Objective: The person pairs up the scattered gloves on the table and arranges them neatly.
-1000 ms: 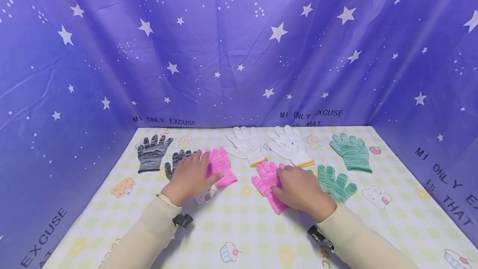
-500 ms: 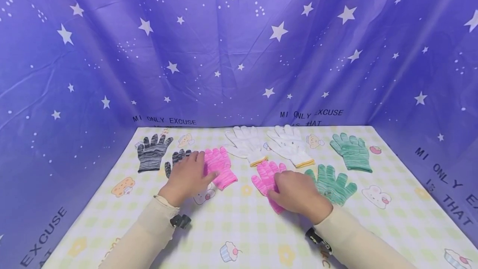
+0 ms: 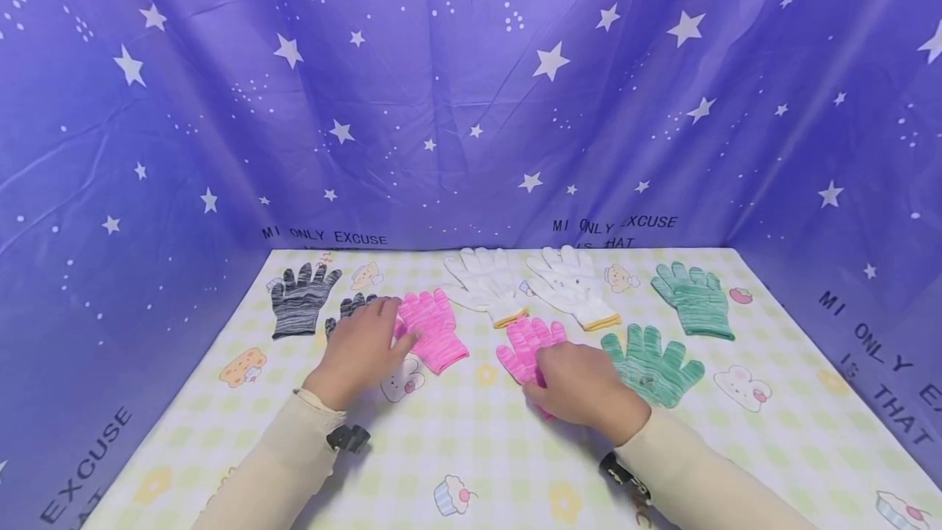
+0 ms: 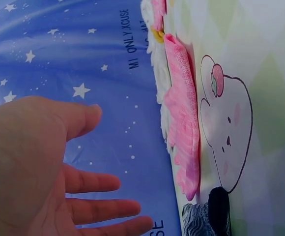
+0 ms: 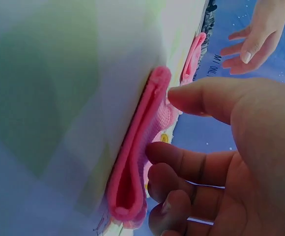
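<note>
My left hand [image 3: 356, 352] hovers above a black-and-grey knit glove [image 3: 351, 309], covering much of it, beside a pink glove [image 3: 434, 330]. In the left wrist view its fingers [image 4: 103, 206] are spread and hold nothing, apart from the table. My right hand [image 3: 583, 387] is over the second pink glove [image 3: 524, 343], hiding part of its palm and cuff. In the right wrist view, that glove's cuff [image 5: 132, 162] lies beside the loosely bent fingers and the thumb [image 5: 196, 98], which stand apart; whether a fingertip touches the fabric I cannot tell.
Two white gloves [image 3: 482, 285] with yellow cuffs lie at the back. Another black-and-grey glove [image 3: 302, 301] is at the left; green gloves [image 3: 695, 301] lie at the right. A checked cloth [image 3: 383, 464] covers the table, with a purple star curtain [image 3: 441, 88] around it.
My right hand has drifted left and slightly nearer to me, over the pink glove's cuff, uncovering the nearer green glove. The left hand has shifted slightly left and nearer. The gloves stay put.
</note>
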`<state>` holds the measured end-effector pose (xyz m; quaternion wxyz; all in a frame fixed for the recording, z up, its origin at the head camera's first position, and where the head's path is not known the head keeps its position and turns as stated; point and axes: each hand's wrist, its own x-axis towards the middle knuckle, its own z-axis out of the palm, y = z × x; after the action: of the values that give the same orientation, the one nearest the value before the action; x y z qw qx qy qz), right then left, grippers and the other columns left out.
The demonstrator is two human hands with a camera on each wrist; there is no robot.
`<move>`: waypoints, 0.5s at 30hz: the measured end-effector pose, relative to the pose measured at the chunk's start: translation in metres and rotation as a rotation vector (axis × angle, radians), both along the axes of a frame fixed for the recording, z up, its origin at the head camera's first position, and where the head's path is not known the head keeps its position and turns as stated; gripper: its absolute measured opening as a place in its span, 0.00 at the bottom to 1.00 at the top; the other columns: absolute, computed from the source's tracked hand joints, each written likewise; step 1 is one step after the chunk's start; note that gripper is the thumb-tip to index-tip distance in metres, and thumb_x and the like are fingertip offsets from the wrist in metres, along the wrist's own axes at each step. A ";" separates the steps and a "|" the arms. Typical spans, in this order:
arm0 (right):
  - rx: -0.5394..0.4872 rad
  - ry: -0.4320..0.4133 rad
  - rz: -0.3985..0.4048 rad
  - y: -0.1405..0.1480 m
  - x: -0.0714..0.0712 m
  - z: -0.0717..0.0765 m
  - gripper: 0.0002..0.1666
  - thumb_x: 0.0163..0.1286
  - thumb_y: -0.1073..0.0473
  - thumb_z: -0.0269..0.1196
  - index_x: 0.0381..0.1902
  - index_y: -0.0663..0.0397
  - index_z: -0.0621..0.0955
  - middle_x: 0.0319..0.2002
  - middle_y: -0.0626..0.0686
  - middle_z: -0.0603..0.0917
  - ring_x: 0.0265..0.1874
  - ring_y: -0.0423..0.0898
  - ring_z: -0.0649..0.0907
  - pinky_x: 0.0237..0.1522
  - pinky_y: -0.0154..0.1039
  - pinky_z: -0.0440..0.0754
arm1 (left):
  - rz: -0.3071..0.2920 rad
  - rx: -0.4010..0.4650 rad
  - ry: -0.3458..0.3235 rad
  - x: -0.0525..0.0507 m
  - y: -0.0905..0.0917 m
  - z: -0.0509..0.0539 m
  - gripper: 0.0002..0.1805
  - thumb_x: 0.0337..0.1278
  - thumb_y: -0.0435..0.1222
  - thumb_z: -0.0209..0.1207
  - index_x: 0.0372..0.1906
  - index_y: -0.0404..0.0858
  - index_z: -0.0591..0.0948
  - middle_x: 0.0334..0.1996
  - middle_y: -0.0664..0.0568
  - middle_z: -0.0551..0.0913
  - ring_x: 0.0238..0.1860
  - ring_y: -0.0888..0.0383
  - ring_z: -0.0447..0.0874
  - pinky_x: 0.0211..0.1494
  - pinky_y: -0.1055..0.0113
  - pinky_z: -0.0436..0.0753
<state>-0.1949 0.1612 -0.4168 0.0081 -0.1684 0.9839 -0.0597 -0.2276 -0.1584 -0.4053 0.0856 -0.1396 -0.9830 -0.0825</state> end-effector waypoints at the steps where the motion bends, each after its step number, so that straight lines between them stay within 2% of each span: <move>1: -0.002 0.000 0.002 0.000 0.000 0.000 0.20 0.64 0.42 0.66 0.16 0.36 0.73 0.16 0.40 0.73 0.20 0.41 0.73 0.23 0.42 0.70 | 0.002 0.003 0.007 0.000 -0.001 0.000 0.41 0.71 0.59 0.56 0.71 0.30 0.70 0.66 0.35 0.77 0.66 0.36 0.78 0.64 0.39 0.77; 7: 0.006 -0.003 0.004 -0.001 0.000 -0.003 0.20 0.63 0.45 0.66 0.16 0.37 0.73 0.14 0.41 0.72 0.19 0.41 0.73 0.21 0.42 0.69 | 0.009 0.017 0.035 -0.001 -0.003 -0.001 0.39 0.70 0.57 0.57 0.70 0.30 0.72 0.63 0.35 0.79 0.64 0.36 0.79 0.62 0.39 0.79; 15: 0.004 0.010 0.024 -0.002 0.000 -0.005 0.18 0.61 0.47 0.65 0.16 0.39 0.72 0.14 0.41 0.71 0.17 0.41 0.72 0.20 0.42 0.68 | 0.023 0.025 0.034 -0.001 -0.005 0.000 0.39 0.70 0.56 0.58 0.70 0.29 0.71 0.63 0.33 0.79 0.61 0.35 0.80 0.60 0.39 0.80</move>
<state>-0.1952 0.1589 -0.4214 0.0044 -0.1803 0.9820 -0.0566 -0.2282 -0.1633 -0.4054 0.1051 -0.1285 -0.9819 -0.0913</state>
